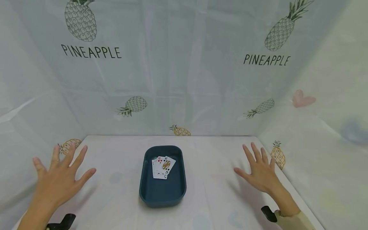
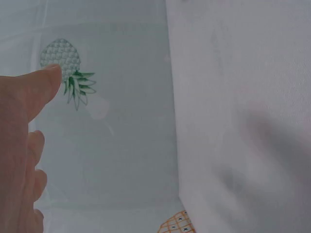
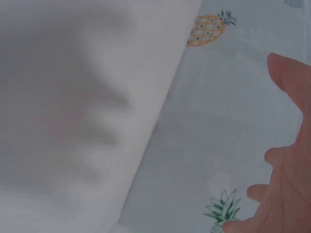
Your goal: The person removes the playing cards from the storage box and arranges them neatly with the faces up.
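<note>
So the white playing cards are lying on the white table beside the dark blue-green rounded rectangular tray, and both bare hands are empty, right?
Not quite: the head view shows the white playing cards inside the dark blue-green rounded rectangular tray, not beside it. The bare left hand and bare right hand are empty.
</note>
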The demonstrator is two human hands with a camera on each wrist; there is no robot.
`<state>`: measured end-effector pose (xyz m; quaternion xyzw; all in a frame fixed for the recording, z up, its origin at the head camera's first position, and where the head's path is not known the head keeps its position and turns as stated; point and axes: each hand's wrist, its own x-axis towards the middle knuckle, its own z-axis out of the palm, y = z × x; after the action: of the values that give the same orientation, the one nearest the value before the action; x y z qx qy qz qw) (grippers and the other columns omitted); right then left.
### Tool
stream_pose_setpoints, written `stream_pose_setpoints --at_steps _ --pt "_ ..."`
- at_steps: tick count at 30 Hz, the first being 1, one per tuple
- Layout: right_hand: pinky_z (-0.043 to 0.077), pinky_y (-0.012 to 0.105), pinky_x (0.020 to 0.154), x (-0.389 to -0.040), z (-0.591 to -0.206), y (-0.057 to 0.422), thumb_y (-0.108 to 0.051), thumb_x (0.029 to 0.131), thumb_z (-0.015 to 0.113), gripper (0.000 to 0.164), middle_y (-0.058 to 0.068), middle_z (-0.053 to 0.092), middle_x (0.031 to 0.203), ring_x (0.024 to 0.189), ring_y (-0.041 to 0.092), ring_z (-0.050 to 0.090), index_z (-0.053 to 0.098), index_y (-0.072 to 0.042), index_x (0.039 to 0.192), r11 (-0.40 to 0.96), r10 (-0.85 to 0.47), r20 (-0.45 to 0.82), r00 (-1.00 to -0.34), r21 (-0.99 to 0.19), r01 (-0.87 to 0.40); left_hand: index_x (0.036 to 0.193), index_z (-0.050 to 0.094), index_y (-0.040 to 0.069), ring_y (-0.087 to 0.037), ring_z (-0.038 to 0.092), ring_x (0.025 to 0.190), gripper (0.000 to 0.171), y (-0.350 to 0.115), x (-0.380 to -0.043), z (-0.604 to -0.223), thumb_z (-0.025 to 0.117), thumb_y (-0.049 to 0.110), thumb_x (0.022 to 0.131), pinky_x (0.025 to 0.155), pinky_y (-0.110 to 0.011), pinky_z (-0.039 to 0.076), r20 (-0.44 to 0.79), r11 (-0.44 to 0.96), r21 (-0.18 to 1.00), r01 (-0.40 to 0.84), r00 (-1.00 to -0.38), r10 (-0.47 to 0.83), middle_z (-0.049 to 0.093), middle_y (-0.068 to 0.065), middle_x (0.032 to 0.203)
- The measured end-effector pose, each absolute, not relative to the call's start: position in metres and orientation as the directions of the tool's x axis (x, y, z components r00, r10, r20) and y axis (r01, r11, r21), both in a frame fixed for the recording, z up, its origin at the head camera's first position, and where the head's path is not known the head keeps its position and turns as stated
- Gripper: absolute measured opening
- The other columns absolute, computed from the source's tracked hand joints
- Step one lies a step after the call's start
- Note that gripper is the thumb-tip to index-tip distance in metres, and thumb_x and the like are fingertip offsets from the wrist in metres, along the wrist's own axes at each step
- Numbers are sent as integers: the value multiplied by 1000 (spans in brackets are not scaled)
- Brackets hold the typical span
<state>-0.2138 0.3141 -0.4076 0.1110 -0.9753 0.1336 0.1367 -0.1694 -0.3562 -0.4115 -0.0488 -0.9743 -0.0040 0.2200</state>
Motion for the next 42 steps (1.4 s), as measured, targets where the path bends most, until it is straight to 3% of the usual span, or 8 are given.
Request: stream_pose_setpoints --at_steps 5,10,17,25,33,38,42 --pt "2 92 107 -220 -401 302 -65 96 67 102 23 11 176 154 65 9 17 -20 172 932 -189 289 -938 -247 -264 172 6 32 -59 -7 157 101 -352 -170 -413 62 69 96 104 -87 -21 442 993 2 114 -891 102 1 -12 179" --pt "7 92 107 -229 -393 288 -64 97 66 101 22 12 176 156 62 9 18 -17 172 921 -211 276 -938 -267 -285 173 8 29 -66 5 153 100 -343 -172 -414 61 68 97 102 -93 -13 453 990 36 137 -885 106 10 -18 177" --pt "12 89 110 -236 -383 270 -60 99 66 99 22 14 176 157 54 15 18 -14 171 886 -270 261 -927 -309 -346 172 13 20 -59 -9 157 94 -330 -175 -420 62 58 102 101 -89 -22 433 962 176 209 -894 115 12 -24 175" --pt "20 84 114 -244 -375 244 -56 101 64 94 23 16 175 156 53 22 19 -11 171 834 -312 261 -914 -386 -395 173 12 21 -60 -2 157 90 -312 -178 -428 62 50 104 103 -85 -25 397 909 336 248 -912 103 14 -25 174" --pt "32 78 114 -260 -373 213 -55 100 67 97 21 16 175 157 50 25 17 -11 171 776 -336 247 -909 -474 -416 172 11 15 -60 7 157 86 -289 -178 -433 59 46 108 113 -86 8 314 812 529 245 -946 81 11 -27 174" --pt "34 73 117 -270 -373 196 -51 100 70 97 21 18 174 157 46 27 19 -10 170 747 -343 234 -910 -519 -415 172 7 17 -57 13 157 86 -274 -177 -434 59 42 109 117 -81 15 273 727 638 252 -958 93 9 -24 176" --pt "32 71 119 -275 -373 183 -47 101 70 94 22 22 172 157 45 29 20 -7 169 724 -350 226 -909 -551 -416 173 6 18 -56 22 156 88 -259 -176 -434 60 44 108 116 -77 28 237 683 693 230 -968 85 14 -24 175"
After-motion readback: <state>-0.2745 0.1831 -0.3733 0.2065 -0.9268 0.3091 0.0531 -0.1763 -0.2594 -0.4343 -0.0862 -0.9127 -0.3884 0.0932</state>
